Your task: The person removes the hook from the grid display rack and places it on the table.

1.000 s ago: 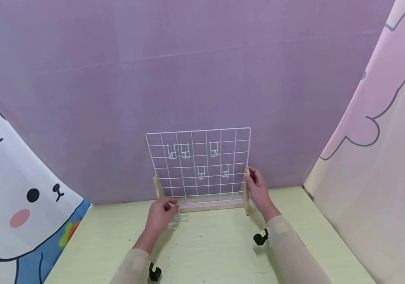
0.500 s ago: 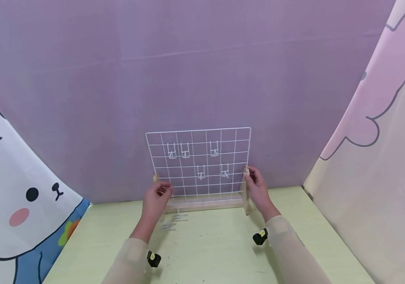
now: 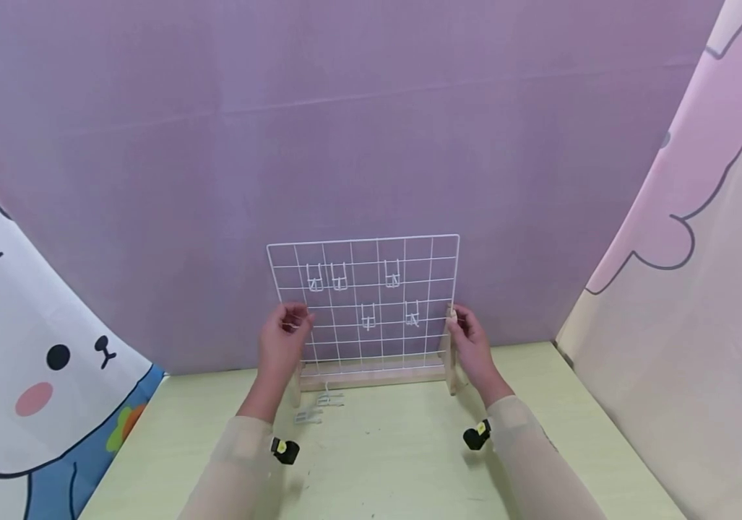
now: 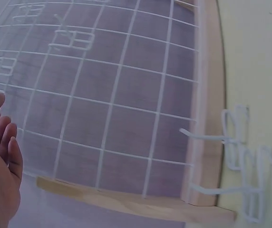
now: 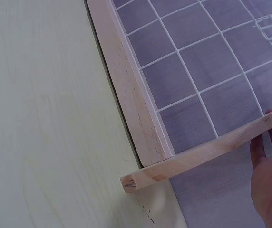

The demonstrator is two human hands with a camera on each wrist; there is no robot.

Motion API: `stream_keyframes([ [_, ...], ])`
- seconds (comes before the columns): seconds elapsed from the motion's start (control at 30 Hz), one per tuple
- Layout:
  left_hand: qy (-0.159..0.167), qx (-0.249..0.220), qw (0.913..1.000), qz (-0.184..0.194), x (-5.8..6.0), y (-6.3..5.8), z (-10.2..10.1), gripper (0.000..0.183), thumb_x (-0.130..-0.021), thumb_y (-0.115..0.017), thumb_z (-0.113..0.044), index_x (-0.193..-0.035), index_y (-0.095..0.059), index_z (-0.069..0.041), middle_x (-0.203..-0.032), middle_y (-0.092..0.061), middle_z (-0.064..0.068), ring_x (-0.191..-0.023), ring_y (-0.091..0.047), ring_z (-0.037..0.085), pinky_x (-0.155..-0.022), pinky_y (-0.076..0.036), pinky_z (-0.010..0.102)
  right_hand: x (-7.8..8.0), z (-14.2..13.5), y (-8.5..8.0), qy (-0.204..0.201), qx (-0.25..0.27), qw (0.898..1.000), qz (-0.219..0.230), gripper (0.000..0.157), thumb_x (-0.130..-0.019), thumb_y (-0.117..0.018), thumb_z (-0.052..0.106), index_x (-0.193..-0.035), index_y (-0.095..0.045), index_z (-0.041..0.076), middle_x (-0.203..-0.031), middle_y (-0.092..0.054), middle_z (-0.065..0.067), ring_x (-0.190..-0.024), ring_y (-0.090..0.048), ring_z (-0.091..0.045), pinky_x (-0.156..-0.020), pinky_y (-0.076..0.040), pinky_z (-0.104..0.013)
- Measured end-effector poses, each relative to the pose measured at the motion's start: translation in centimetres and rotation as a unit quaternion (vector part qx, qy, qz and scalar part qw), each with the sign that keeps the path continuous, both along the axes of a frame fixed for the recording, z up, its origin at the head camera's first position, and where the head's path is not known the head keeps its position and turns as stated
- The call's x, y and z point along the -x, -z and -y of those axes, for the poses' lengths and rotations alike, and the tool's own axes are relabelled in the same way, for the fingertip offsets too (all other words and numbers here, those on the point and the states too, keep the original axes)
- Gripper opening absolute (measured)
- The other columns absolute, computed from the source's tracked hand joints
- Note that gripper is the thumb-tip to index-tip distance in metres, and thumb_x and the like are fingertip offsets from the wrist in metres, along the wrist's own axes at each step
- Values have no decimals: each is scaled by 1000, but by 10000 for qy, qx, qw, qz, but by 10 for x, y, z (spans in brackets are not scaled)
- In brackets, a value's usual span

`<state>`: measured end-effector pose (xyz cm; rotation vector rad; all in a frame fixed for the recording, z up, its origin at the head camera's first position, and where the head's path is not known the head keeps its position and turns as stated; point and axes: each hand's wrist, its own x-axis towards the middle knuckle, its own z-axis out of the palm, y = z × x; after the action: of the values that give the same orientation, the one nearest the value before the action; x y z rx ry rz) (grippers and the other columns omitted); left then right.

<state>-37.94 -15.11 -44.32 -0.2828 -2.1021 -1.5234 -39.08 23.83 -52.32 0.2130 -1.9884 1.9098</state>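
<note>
A white wire grid panel (image 3: 338, 328) stands upright in a pale wooden stand (image 3: 371, 377), with several white wire hooks (image 3: 339, 278) hanging on it. My right hand (image 3: 471, 347) grips the top of the stand's right upright; in the right wrist view the fingers (image 5: 258, 151) reach behind that wooden upright (image 5: 212, 151). My left hand (image 3: 282, 347) is at the panel's left edge, its fingers (image 4: 15, 156) loosely curled and nothing visible between them and the thumb. It hides the top of the left upright in the head view. Two loose hooks (image 4: 255, 190) lie by the stand's base.
The pale yellow table (image 3: 384, 448) ends at a purple backdrop (image 3: 371, 144) close behind the stand. Printed cloths hang at the left (image 3: 26, 347) and right (image 3: 689, 325). A small black camera (image 3: 286, 451) sits at each wrist.
My left hand has risen from beside the loose hooks along the panel's left edge, uncovering those hooks. The right hand has stayed on the right upright.
</note>
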Motion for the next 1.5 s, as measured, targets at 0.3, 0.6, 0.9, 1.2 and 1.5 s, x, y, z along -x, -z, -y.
stream_keyframes([
  [0.3, 115, -359, 9978, -541, 3, -24, -8, 29, -98, -85, -10, -121, -71, 2, -107, -71, 14, -91, -63, 22, -78, -52, 20, -4, 2, -5, -100, -19, 9999, 115, 44, -117, -57, 21, -158, -52, 7, -146, -56, -31, -129, -56, -42, -107, -55, -35],
  [0.6, 233, -406, 9947, -914, 9, -37, -14, 28, -96, -87, -9, -119, -72, 1, -105, -72, 12, -91, -63, 19, -79, -51, 24, -2, 1, -1, -46, -10, 10000, 53, 43, -117, -59, 27, -157, -54, 12, -144, -57, -29, -130, -54, -47, -107, -56, -37],
  [0.9, 194, -383, 9938, -1024, 12, -43, -19, 21, -96, -86, -6, -113, -74, -1, -105, -72, 13, -95, -63, 18, -81, -51, 26, 0, 0, 1, 25, -74, 10000, 20, 42, -117, -59, 27, -155, -56, 11, -141, -58, -29, -127, -54, -49, -108, -57, -44],
  [1.2, 203, -419, 9939, -997, 11, -45, -21, 14, -97, -85, -5, -108, -76, -2, -102, -71, 11, -91, -63, 19, -79, -53, 24, 0, 0, 1, 40, -54, 10000, -15, 42, -116, -60, 27, -155, -56, 11, -140, -59, -29, -125, -55, -46, -105, -57, -42],
  [1.5, -43, -611, 9924, -1071, 9, -45, -24, 8, -99, -84, -7, -103, -79, -2, -98, -73, 9, -83, -64, 18, -71, -52, 20, 0, 0, 2, 46, -110, 9999, -27, 42, -116, -60, 27, -155, -56, 11, -139, -60, -26, -127, -54, -48, -107, -57, -46],
])
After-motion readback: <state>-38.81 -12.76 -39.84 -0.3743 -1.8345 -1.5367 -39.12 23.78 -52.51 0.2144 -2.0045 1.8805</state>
